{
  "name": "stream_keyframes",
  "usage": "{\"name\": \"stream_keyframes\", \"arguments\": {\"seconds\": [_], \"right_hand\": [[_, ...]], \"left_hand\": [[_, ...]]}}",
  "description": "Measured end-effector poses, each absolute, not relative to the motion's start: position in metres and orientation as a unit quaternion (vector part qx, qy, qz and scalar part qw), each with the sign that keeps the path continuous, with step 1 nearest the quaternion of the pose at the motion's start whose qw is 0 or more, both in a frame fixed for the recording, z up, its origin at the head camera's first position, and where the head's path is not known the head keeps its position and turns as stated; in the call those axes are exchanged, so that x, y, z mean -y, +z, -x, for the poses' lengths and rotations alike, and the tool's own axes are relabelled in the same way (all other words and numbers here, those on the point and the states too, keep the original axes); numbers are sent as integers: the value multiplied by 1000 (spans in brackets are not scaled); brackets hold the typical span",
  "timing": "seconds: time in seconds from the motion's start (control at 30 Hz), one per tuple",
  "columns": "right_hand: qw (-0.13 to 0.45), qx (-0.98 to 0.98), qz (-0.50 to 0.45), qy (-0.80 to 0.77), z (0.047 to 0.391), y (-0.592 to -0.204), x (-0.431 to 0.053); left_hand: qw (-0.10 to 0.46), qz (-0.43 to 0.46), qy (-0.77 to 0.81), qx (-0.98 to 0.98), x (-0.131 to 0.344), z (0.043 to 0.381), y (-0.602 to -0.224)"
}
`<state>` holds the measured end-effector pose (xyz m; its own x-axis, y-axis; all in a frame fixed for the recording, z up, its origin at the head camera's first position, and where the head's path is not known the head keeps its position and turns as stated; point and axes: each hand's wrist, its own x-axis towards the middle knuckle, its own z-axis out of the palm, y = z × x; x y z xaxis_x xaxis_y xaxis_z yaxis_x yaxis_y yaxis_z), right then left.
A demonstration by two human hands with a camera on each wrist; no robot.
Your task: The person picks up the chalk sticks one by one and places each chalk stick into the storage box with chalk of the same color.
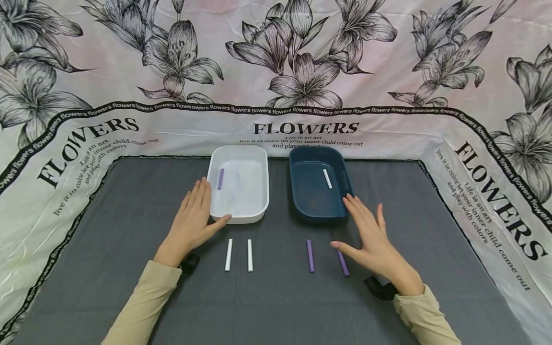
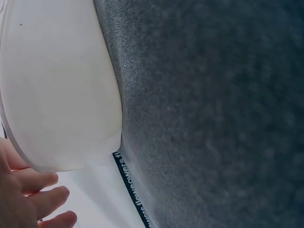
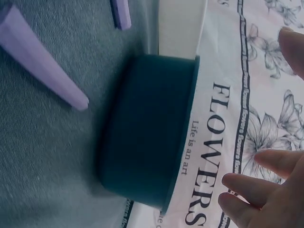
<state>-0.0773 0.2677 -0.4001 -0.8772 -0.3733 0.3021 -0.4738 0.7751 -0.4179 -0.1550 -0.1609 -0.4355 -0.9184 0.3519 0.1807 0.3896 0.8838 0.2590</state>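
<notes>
The left hand [image 1: 191,223] has its fingers extended and grips nothing; they lie along the left wall of a white, rounded rectangular plastic-looking tub [image 1: 246,191], with the thumb reaching to its near edge. Whether they press on it I cannot tell. The right hand [image 1: 374,244] is likewise spread and holds nothing, its fingertips at the near right corner of a dark blue, rounded rectangular tub [image 1: 316,196].

Inside the white tub, just right of the left fingertips, lies a short purple chalk-like stick [image 1: 221,178]. Inside the blue one, beyond the right fingertips, lies a short white chalk-like stick [image 1: 327,178]. On the grey cloth [image 1: 267,297], two longer-looking white sticks [image 1: 228,255] [image 1: 250,255] lie nearer the wearer than the left thumb. Of two loose purple sticks, one [image 1: 310,256] lies left of the right thumb; the other [image 1: 343,264] runs partly beneath it, apart from it in the right wrist view.

A lowered right thumb could roll that covered stick, since it looks slim and unsupported. A sideways push from the left fingers could slide the white tub, rucking the cloth or shifting the stick inside.
</notes>
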Motion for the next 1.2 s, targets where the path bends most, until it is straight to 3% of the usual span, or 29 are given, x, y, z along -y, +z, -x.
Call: {"name": "stream_keyframes", "arguments": {"seconds": [1.2], "right_hand": [[69, 918, -254, 296, 57, -415, -233]], "left_hand": [[34, 203, -170, 964, 160, 154, -441]]}}
